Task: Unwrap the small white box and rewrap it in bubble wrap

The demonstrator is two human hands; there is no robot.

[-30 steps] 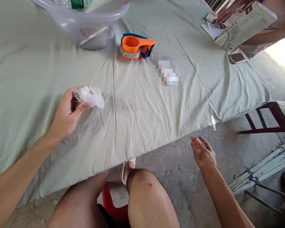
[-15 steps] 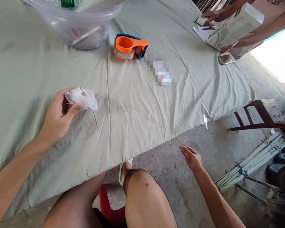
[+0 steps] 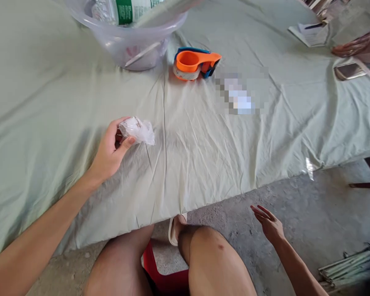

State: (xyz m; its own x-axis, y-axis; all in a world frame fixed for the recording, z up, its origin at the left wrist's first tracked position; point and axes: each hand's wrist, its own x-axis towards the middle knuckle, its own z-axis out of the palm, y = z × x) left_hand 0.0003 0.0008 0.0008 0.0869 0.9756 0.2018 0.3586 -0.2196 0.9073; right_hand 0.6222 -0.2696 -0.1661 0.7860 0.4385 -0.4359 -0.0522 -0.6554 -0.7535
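With our left hand (image 3: 109,153) we pinch a crumpled plastic bundle (image 3: 137,130), nearer to us than the orange tape holder (image 3: 201,58) and to its left. Our right hand (image 3: 270,225) has its fingers spread, right of the tape holder and nearer to us. We see a see-through tub (image 3: 115,43) left of the tape holder and a phone (image 3: 350,71) far to its right.

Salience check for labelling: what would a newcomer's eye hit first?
Probably the bright orange tape dispenser on the pale cloth, just right of the translucent basin. Next, the crumpled, whitish plastic bundle in the left grip, then the green-labelled bottle in the basin, top left.
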